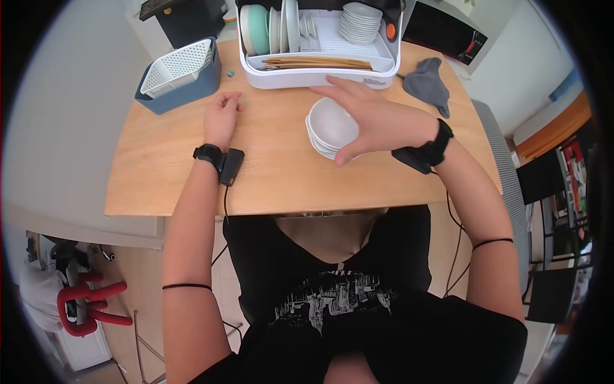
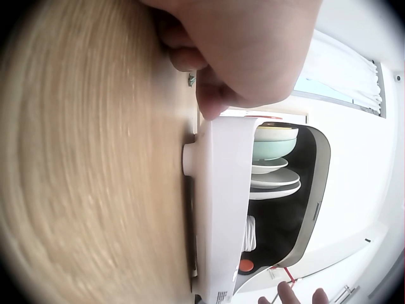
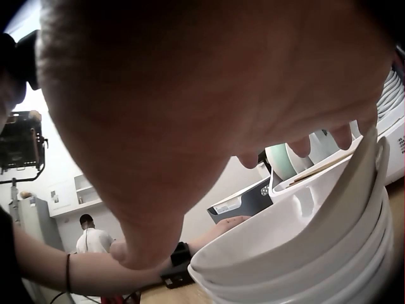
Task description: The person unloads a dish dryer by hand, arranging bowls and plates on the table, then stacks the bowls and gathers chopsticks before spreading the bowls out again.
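Note:
A stack of white bowls (image 1: 331, 121) stands on the wooden table in front of the person. Over its right side reaches the right hand (image 1: 380, 118), thumb and fingers spread wide apart. The right wrist view has this palm close above the top bowl (image 3: 272, 237), the fingertips near its far rim. On the left side of the table rests the left hand (image 1: 222, 118), holding nothing, its fingers loosely curled. In the left wrist view those fingers (image 2: 212, 101) lie near the white dish box (image 2: 221, 209).
At the back, the white dish box (image 1: 307, 79) holds plates, a green bowl (image 1: 259, 29), a stack of small dishes (image 1: 359, 25) and chopsticks (image 1: 320, 63). A blue basket (image 1: 169, 101) with a white liner stands left. A grey cloth (image 1: 427, 86) lies right.

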